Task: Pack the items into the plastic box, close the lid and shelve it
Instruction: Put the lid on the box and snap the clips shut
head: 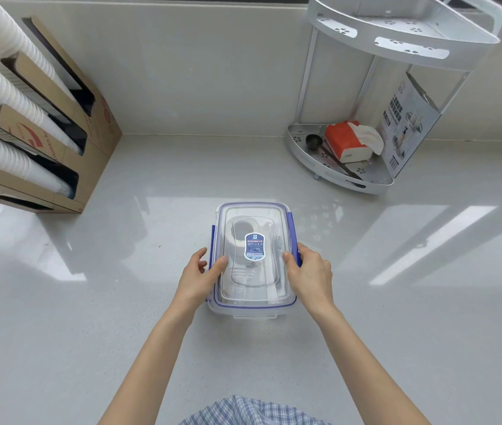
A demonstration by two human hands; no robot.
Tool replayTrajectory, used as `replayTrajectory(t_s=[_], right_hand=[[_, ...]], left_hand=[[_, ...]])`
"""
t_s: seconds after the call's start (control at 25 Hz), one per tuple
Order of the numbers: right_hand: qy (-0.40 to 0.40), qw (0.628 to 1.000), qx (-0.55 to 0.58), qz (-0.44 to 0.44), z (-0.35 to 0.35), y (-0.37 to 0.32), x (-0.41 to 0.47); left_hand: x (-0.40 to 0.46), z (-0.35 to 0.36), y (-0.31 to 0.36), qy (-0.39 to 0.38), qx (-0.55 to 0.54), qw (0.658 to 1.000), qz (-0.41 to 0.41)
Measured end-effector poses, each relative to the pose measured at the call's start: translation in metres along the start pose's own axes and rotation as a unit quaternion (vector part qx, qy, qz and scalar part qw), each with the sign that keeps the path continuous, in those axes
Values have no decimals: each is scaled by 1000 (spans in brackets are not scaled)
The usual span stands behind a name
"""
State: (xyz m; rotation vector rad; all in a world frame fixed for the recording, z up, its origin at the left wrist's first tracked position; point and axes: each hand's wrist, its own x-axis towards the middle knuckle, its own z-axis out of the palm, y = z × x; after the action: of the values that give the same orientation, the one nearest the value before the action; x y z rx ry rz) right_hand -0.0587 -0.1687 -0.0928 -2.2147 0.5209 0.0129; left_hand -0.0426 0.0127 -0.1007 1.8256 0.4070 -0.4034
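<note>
A clear plastic box [251, 311] with a blue-trimmed lid [256, 210] stands on the white counter in the middle of the head view. The lid lies on top, with a blue label [255, 246] at its centre. Pale items show dimly through the lid, among them a round one at the far left. My left hand [199, 279] presses on the box's left side, thumb on the lid, fingers over the blue left clip. On the right side my right hand [308, 273] does the same, over the blue right clip [292, 231].
A white two-tier corner shelf [340, 176] stands at the back right; its lower tier holds a black scoop, an orange tissue pack and a printed card, its upper tier [409, 38] looks bare. A cardboard holder with stacked white cups [29, 118] lines the left.
</note>
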Motion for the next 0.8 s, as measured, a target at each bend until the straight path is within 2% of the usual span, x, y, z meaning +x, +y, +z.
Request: replayTrajectory(t_s=[0.16,0.4,0.64,0.8], right_hand=[[0,1000,6,-6,0,1,0],[2,1000,22,-12,2,4,1],[33,998,54,-27,9,6,-6],[45,998,36,-24,13,5,-6]], left_hand=[[3,-4,-2,-35,-34,996,-76],[-1,5,-2,41,-32,998,35],[-3,13,-5,96,71,987,109],[-2,15,-7,116,111,974,160]])
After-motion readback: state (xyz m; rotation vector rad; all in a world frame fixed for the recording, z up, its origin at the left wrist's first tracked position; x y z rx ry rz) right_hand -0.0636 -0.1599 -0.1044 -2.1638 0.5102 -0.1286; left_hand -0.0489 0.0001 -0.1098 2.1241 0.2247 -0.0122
